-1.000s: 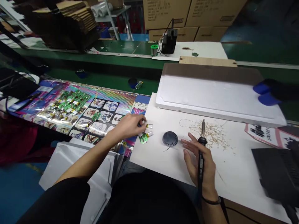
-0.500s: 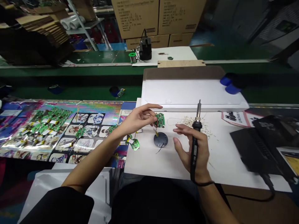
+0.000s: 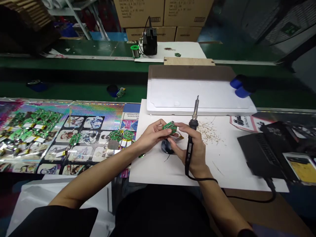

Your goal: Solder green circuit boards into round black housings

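Pointing lengthwise forward, soldering iron (image 3: 189, 144) fills gripping right hand (image 3: 197, 153); left hand (image 3: 153, 135) pinches board (image 3: 170, 126).

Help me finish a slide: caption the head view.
Left hand holds a green circuit board; right hand holds a soldering iron.

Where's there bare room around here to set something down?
Bare: the white sheet between black disc and near edge; the white tray left of the blue cups. Crowded: around the left hand and right hand, scattered bits and piled circuit boards.
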Demonstrator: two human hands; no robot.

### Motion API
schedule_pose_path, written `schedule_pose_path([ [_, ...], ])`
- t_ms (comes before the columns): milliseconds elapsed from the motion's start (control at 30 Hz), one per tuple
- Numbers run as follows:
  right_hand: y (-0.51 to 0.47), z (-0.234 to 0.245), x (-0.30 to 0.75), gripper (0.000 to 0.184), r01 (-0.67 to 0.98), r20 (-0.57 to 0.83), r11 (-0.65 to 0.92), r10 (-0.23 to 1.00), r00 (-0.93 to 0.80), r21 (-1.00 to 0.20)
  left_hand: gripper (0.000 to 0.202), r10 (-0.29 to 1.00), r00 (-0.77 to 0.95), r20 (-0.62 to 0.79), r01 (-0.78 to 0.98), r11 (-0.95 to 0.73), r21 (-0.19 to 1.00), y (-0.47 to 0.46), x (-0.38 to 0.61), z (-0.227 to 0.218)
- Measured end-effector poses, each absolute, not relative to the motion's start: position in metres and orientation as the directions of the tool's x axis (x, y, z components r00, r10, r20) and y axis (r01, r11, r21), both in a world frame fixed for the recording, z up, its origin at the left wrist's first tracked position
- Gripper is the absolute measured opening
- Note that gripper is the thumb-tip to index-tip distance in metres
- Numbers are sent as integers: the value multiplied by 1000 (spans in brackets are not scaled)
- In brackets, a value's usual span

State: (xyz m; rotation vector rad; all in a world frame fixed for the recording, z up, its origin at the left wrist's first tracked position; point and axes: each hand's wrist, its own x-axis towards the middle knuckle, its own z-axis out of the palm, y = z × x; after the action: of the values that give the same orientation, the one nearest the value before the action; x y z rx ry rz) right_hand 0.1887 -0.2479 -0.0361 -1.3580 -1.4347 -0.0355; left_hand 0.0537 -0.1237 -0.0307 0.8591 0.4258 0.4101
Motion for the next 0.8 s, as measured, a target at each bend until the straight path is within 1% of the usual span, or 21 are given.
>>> schedule_pose_path([
  [100, -243, -41, 190, 62, 748, 729, 376, 654, 205, -548, 48, 477, 853, -211, -159, 622, 766, -123, 53, -31],
  [200, -240, -45, 190, 61, 760, 730, 372, 656, 191, -532, 50, 471, 852, -230, -139, 626, 768, -122, 51, -32],
  [300, -240, -46, 187, 58, 745, 724, 371, 656, 213, -555, 54, 466, 863, -194, -130, 576, 807, -124, 51, -32],
  [367, -241, -45, 187, 55, 694, 700, 385, 673, 241, -608, 56, 465, 873, -146, -125, 503, 855, -125, 50, -31],
  [433, -242, -44, 188, 54, 606, 667, 416, 694, 270, -678, 52, 477, 875, -82, -107, 357, 928, -123, 49, -28],
  [500, -245, -42, 194, 53, 541, 648, 435, 701, 298, -720, 43, 504, 864, -4, -54, 100, 993, -117, 44, -24],
  [533, -247, -42, 199, 52, 532, 643, 432, 700, 311, -728, 36, 498, 867, 32, -7, -52, 999, -112, 41, -21],
  [600, -252, -43, 210, 51, 558, 637, 400, 694, 334, -727, 20, 413, 910, 47, 94, -314, 945, -101, 34, -17],
  [633, -254, -44, 216, 51, 577, 636, 379, 693, 341, -723, 24, 344, 939, 21, 127, -401, 907, -96, 30, -16],
  [667, -257, -46, 222, 52, 595, 634, 361, 691, 346, -718, 38, 268, 963, -16, 142, -457, 878, -93, 27, -15],
  [733, -262, -51, 232, 54, 621, 635, 338, 690, 347, -707, 65, 139, 988, -63, 125, -500, 857, -91, 22, -17],
  [800, -266, -56, 238, 55, 630, 636, 336, 694, 338, -701, 84, 94, 994, -49, 91, -520, 849, -97, 22, -20],
])
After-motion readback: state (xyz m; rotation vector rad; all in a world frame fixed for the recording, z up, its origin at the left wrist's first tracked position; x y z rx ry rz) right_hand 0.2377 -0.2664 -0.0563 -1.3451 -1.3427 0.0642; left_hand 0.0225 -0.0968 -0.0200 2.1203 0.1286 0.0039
